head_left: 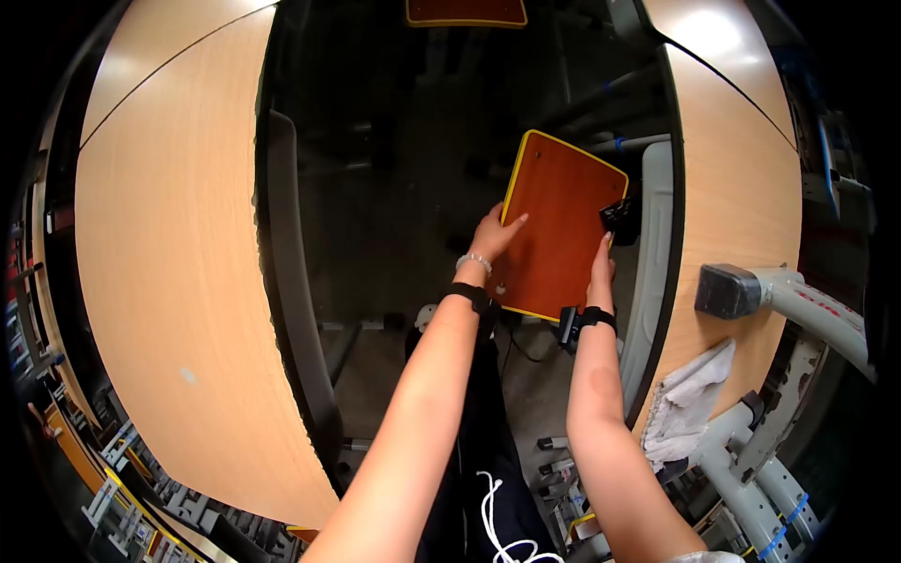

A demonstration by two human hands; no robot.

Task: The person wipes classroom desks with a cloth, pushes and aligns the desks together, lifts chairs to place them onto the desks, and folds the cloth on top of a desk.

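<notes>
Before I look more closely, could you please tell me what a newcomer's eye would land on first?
Probably the reddish-brown board with yellow edging, between the left hand and right hand, over the dark gap between two pale wooden tabletops. Next might be the black-capped metal tube and rumpled cloth at the right.

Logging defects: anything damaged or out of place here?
Left tabletop: inner edge looks ragged, possibly chipped, unlike the smooth right one; pale mark on its surface. Right tabletop: a capped metal tube juts over it, near a crumpled cloth. The red-brown board between left hand and right hand shows no clear damage.
</notes>
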